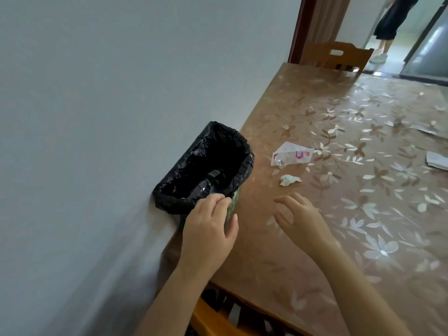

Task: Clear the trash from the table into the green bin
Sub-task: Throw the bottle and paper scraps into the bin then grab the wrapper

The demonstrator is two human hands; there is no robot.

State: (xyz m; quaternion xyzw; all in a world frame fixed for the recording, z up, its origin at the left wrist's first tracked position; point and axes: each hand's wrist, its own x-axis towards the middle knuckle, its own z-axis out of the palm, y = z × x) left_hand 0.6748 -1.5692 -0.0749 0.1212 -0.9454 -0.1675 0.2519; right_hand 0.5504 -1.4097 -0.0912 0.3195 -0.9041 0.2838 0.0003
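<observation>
Green bin (233, 202): sits at the worktop's left edge, centre-left of the frame, against the wall. A black liner (211, 163) covers it almost fully; only a strip of green wall shows by the left hand. A dark bottle (206, 185) lies inside, so part of the trash appears already binned.

Left hand (208, 229): lower centre of the frame, its grip closed around the bin's near wall and rim, thumb on the green side. It seems to be steadying the bin.

Right hand (300, 217): just right of the left, low over the worktop (315, 275), its grip open and empty, fingers loosely curled and pointing toward the trash.

Trash remaining: a crumpled tissue (289, 179) lies just beyond the right hand's fingertips, not touching them. A clear plastic wrapper (292, 155) with pink print lies just past the tissue, near the bin's right side. Flat paper pieces (436, 160) lie well apart at the right edge of the frame; a further scrap higher up is too blurred to identify.

Assessment: the step in hand looks like a reach for the tissue. The next move calls for a short forward extension, a light pinch on the soft wad, then a carry leftward over the liner's rim. The wrapper is flat and slick and may need lifting by an edge.
</observation>
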